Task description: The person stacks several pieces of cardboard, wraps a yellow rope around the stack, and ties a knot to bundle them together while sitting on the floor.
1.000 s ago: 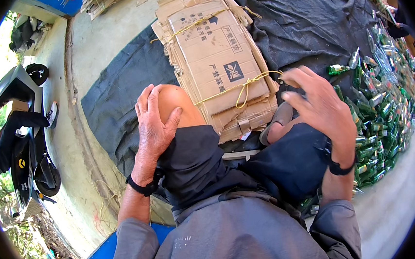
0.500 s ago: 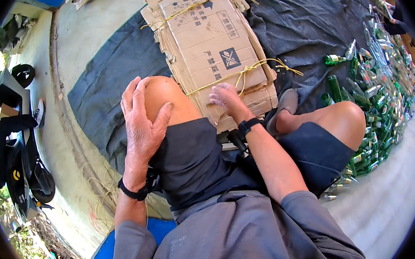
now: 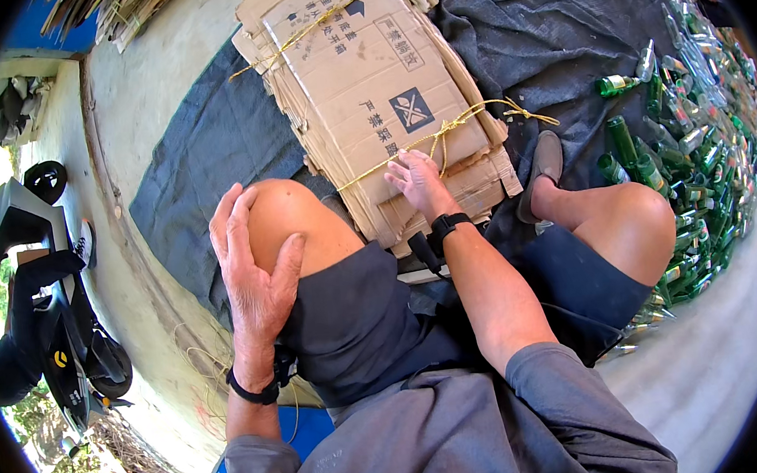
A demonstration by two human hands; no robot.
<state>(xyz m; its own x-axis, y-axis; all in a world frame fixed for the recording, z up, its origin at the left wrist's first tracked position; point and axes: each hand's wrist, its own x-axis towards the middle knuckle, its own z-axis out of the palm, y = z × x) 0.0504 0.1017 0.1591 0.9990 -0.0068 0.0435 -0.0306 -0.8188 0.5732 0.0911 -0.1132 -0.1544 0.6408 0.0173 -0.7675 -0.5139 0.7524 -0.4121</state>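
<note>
A bundle of flattened cardboard boxes (image 3: 365,68) lies in front of me on a dark sheet. Yellow twine (image 3: 467,116) crosses its near end with a knot and loose tails, and a second length of twine (image 3: 320,29) crosses the far end. My right hand (image 3: 420,182) is over the bundle's near end, close to the knotted twine, its fingers spread and gripping nothing. I cannot tell whether its fingertips touch the cardboard. My left hand (image 3: 255,277) rests open against my left knee (image 3: 292,209), fingers stretched out, holding nothing.
A large heap of green and clear glass bottles (image 3: 679,159) spreads at the right. The dark sheet (image 3: 514,39) lies under the bundle. A motor scooter (image 3: 54,297) stands at the left on the concrete floor. More stacked cardboard (image 3: 134,11) is at the far left.
The view has shifted a little. My right hand's fingers have opened and spread near the twine. My left hand stays on the knee.
</note>
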